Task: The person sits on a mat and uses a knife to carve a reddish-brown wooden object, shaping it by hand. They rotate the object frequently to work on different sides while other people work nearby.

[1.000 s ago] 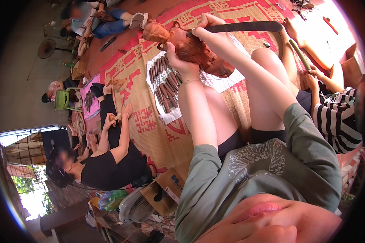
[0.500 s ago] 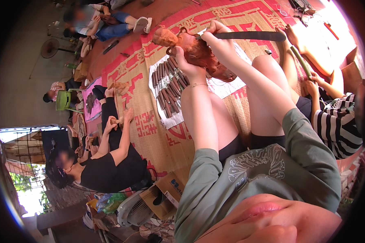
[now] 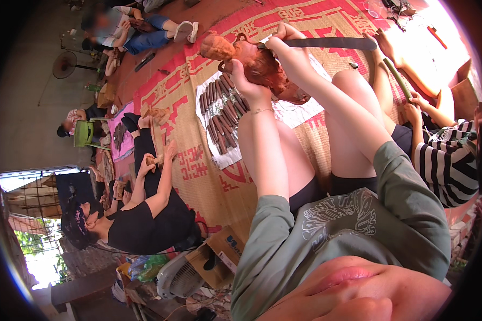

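Note:
A reddish-brown carved wooden figure (image 3: 254,61) with a rounded head and small loops at its sides is raised above my knees. My left hand (image 3: 249,88) grips it from below, thumb up near the figure's neck. In my right hand (image 3: 288,47) is a long, dark, flat tool (image 3: 337,44); its long end sticks out to the right, and its short end meets the figure's upper body. The fingers of my right hand are bent round the tool, some hidden behind it. Several dark carving tools (image 3: 222,109) lie in rows on a white cloth (image 3: 233,159) beyond my left knee.
A red-patterned woven mat (image 3: 198,182) spreads under me. To the left a person in black (image 3: 150,224) works on a small wooden piece; at right sits a person in stripes (image 3: 439,166) holding a green stick (image 3: 397,80). A cardboard box (image 3: 219,257) and fan (image 3: 179,278) stand lower left.
The figure and the tool have shifted very slightly, with both hands keeping their grip. The person in black has turned their head a little.

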{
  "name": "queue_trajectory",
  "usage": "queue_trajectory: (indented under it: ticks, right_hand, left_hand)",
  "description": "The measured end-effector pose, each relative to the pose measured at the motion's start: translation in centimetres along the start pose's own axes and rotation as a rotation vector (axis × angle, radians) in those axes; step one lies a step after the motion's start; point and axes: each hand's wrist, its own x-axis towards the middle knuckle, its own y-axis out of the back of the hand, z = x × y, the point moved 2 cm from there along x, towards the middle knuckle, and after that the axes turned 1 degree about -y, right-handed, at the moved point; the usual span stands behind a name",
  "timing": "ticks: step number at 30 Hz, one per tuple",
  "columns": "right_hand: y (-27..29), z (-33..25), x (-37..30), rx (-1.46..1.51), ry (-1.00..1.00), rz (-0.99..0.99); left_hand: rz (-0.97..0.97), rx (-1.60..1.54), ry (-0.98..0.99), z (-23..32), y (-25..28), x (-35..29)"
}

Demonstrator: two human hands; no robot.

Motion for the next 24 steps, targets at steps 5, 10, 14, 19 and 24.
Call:
queue_trajectory:
  ticks: [5, 10, 14, 19, 24]
  right_hand:
    - [-0.9, -1.2, -0.6, 0.091, -0.074, 0.009]
    - [-1.1, -0.9, -0.5, 0.053, -0.067, -0.003]
    - [-1.6, -1.0, -0.7, 0.101, -0.071, 0.009]
    - [-2.0, -0.4, -0.8, 0.136, -0.078, 0.010]
    - [-2.1, -0.2, -0.7, 0.197, -0.144, 0.038]
  left_hand:
    - [-0.015, 0.118, -0.081, -0.3, 0.8, 0.5]
    - [-0.059, 0.195, -0.209, -0.2, 1.3, 1.0]
    - [-0.021, 0.242, -0.259, 0.3, 0.7, 0.5]
    - [0.019, 0.105, -0.322, 0.9, 0.5, 0.3]
    - [0.025, 0.166, -0.366, 0.8, 1.0, 0.6]
